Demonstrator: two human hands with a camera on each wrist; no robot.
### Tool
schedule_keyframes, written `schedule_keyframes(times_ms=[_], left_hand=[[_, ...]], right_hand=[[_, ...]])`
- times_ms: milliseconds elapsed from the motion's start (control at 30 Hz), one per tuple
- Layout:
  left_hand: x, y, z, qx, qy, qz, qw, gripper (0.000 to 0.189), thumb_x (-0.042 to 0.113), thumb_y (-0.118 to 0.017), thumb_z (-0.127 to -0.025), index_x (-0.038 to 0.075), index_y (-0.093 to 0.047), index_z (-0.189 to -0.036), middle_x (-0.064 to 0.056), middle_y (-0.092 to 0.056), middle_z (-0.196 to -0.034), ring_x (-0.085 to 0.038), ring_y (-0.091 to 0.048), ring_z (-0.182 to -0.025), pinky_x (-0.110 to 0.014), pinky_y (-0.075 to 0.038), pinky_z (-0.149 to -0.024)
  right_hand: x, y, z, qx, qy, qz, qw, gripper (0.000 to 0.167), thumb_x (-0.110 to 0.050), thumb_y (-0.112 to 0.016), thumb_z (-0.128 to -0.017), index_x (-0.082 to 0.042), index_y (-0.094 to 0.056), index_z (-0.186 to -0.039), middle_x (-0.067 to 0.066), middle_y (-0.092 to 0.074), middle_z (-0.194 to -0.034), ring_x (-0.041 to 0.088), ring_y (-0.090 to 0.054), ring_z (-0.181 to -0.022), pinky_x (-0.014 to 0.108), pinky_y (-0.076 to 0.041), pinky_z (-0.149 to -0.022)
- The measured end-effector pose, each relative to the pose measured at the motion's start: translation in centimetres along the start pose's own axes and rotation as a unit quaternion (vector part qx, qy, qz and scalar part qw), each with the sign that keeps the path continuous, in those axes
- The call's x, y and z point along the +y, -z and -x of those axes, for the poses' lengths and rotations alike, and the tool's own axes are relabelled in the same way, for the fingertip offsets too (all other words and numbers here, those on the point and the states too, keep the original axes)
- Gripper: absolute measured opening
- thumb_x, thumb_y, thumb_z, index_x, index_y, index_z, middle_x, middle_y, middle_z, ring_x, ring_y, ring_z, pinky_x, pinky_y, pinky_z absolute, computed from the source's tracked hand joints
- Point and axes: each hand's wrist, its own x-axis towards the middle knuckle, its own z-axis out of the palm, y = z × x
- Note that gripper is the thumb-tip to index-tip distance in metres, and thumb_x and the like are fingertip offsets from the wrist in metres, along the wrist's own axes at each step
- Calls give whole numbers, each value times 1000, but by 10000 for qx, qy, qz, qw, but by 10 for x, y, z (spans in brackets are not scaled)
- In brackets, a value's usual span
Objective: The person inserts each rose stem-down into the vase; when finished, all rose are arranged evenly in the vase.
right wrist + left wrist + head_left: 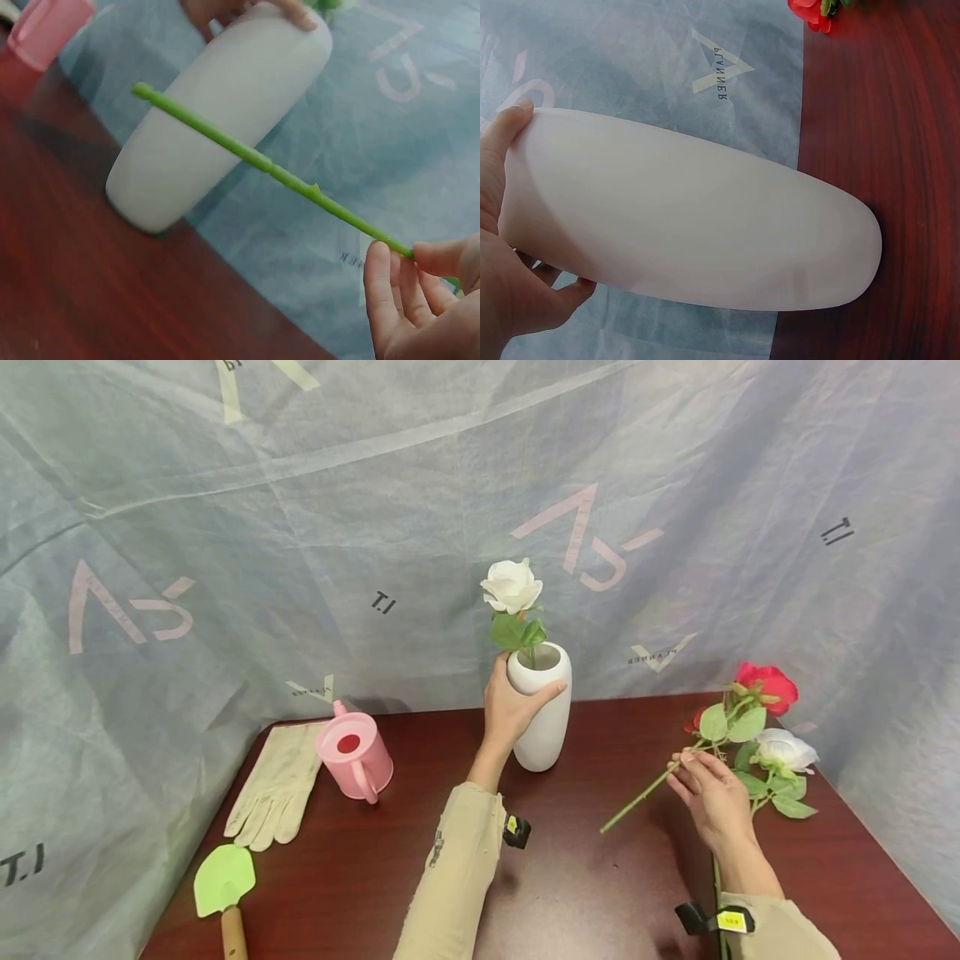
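Observation:
My left hand (512, 710) grips the upper part of a tall white vase (546, 727), its thumb across the near side below the mouth. A white rose (512, 587) with green leaves stands in the vase, its stem going down into the mouth. In the left wrist view the vase (690, 217) fills the middle, its base at the tabletop. My right hand (708, 793) pinches the green stem of a red rose (770, 689) between thumb and fingertips. The bare stem (225, 142) slants down-left toward the vase in the head view, bloom pointing away to the right.
Beside my right hand lie another white rose (783, 750) and a smaller red bloom (696, 720). At the left are a pink watering can (360, 760), pale work gloves (277, 785) and a green trowel (225, 881). A grey printed curtain (420, 527) hangs behind the dark wooden table (570, 877).

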Motion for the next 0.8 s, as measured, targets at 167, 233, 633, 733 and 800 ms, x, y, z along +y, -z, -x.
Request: schedule_keyframes(times_ms=[167, 233, 633, 733, 800], left_hand=[[0, 0, 0, -28, 10, -6, 10000, 79, 41, -83, -64, 20, -46, -130, 6, -58, -113, -10, -56, -96, -31, -46, -78], [0, 0, 0, -28, 22, 4, 10000, 80, 42, -83, -64, 20, -46, -131, 5, -58, -113, -11, -56, -96, -32, -46, -78], [-2, -2, -1, -3, 15, -21, 10000, 80, 42, -83, -63, 20, -46, -130, 6, -58, -112, -10, -56, -95, -32, -46, -77], [-2, -1, -1, 0, 20, -15, 10000, 79, 42, -83, -63, 20, -46, -130, 7, -58, -112, -10, -56, -95, -31, -46, -77], [-1, -1, -2, 0, 25, -2, 10000, 79, 42, -83, -63, 21, -47, -130, 7, -59, -111, -9, -56, -95, -31, -46, -77]], right_hand=[[-8, -8, -4, 79, -185, -527, 9984, 14, 2, -52, -93, -3, -64, -92, 8, -67, -88, 18, -64, -83, 30, -52, -77], [-11, -13, -6, 157, -305, -787, 9963, 12, 2, -53, -92, -4, -63, -94, 8, -66, -90, 18, -63, -85, 31, -51, -78], [-28, -52, -26, 484, -1250, -3301, 9344, 8, 6, -53, -91, -1, -55, -88, 11, -57, -86, 23, -58, -84, 31, -46, -88], [-34, -65, -31, 424, -1040, -3392, 9340, 12, 7, -54, -90, 2, -58, -80, 14, -58, -80, 25, -58, -81, 33, -47, -85], [-40, -74, -35, 470, -961, -3467, 9319, 13, 8, -55, -88, 2, -58, -77, 14, -58, -79, 25, -57, -81, 33, -48, -85]])
